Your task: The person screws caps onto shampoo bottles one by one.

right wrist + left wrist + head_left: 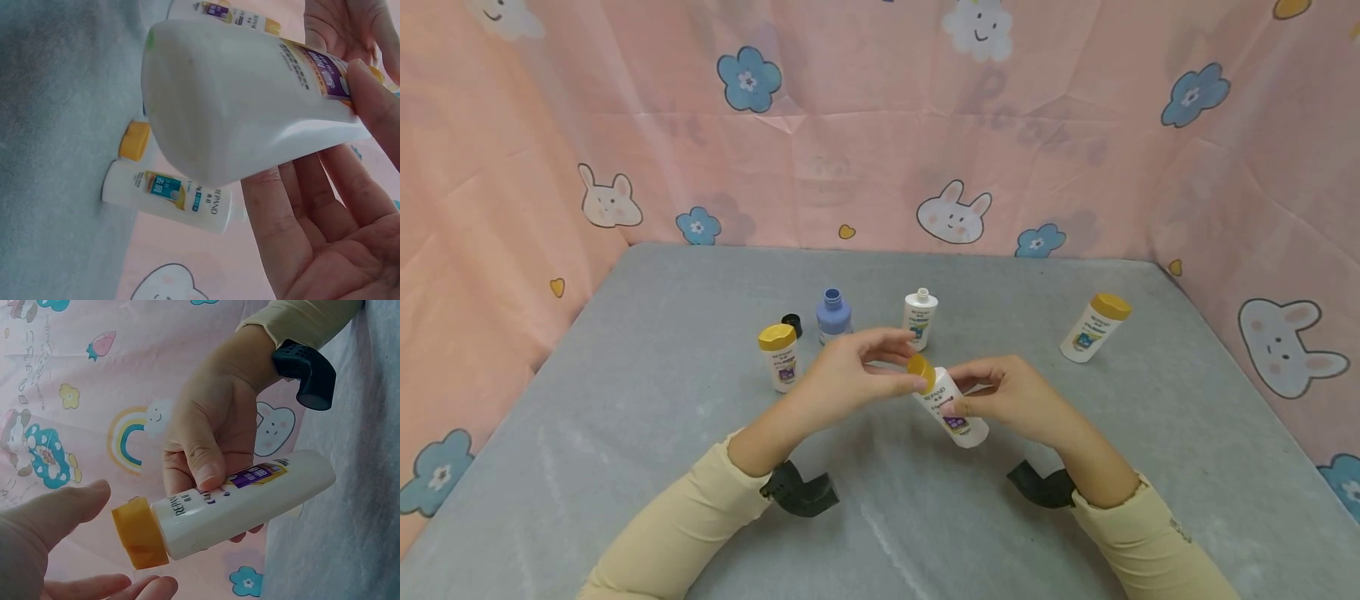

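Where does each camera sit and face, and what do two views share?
Head: on the head, facing forward and down over the table; left hand, right hand and both sleeves show.
Left wrist: worn there, facing the held bottle and its cap; left thumb and fingers at left, right hand gripping the bottle.
Right wrist: worn there, facing the bottle's base; right hand at right, part of left hand at top right.
Both wrist views share the bottle.

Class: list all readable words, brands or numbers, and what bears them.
"REPAND": uncapped white bottle.
"REPAN", last letter unclear: held bottle.
"REPAND", blurrier: left yellow-capped bottle, right yellow-capped bottle.
Too small or blurred: remaining label print, blue bottle label.
Backdrop lettering: too faint.
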{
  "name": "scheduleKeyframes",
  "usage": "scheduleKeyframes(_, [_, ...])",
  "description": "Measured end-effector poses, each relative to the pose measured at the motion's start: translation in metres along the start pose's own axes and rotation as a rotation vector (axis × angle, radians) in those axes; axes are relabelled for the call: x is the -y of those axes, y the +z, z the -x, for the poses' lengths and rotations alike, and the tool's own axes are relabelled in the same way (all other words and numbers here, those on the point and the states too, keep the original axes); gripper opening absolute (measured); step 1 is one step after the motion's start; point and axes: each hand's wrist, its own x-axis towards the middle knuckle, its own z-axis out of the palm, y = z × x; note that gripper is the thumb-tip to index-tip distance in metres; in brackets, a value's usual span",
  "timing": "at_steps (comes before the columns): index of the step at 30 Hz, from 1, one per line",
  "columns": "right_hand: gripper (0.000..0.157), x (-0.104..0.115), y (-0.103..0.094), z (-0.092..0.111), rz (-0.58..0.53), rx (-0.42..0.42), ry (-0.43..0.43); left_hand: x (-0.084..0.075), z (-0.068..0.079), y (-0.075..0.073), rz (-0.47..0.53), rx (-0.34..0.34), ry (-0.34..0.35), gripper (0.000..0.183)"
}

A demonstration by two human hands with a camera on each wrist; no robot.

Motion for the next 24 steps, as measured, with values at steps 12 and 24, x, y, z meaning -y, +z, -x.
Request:
scheduleKeyframes(12, [0.035, -0.0006, -0.0002, -0.0001, -0.002, -0.003, 0.007, 0.0029, -0.0022, 0.0047, -0.017, -0.031, 0.038, 0.041])
scheduleKeyframes(24, [0.036, 0.0008, -0.0003, 0.0007, 0.011, -0.006, 0.002, 0.0011, -0.0013, 0.0012, -0.009, 0.056, 0.052, 0.044])
